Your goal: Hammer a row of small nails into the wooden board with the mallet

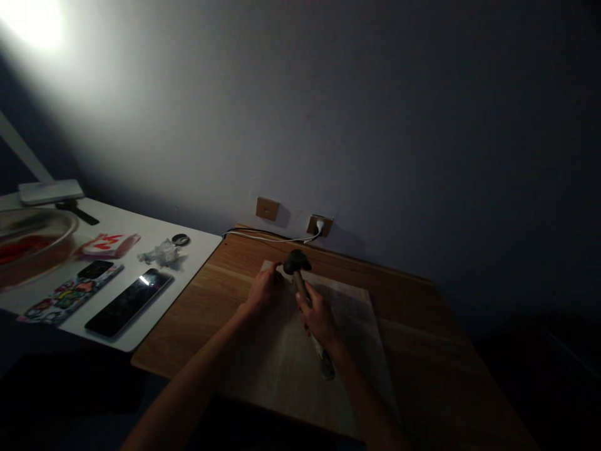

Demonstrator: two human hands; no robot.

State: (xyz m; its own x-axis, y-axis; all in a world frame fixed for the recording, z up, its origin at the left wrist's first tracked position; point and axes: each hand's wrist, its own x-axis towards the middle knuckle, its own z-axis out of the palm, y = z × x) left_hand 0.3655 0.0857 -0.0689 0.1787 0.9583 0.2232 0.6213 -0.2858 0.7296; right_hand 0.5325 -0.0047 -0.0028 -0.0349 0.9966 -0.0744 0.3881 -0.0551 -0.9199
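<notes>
My right hand [319,316] is wrapped round the handle of a hammer [299,282]. Its dark head points toward the wall, and the butt of the handle sticks out below my fist. My left hand [265,285] rests at the far left corner of a pale board [282,366], just left of the hammer head. The left fingers are bent together; whatever they pinch, if anything, is too small and dark to make out. The board lies flat on a brown wooden table [211,300].
On a white table [195,263] to the left lie a phone [129,304], a patterned phone case [70,294], crumpled plastic [164,254], a red-and-white packet [109,245] and a clear bowl [35,244]. A cable [263,237] runs to a wall socket [320,225] behind the wooden table.
</notes>
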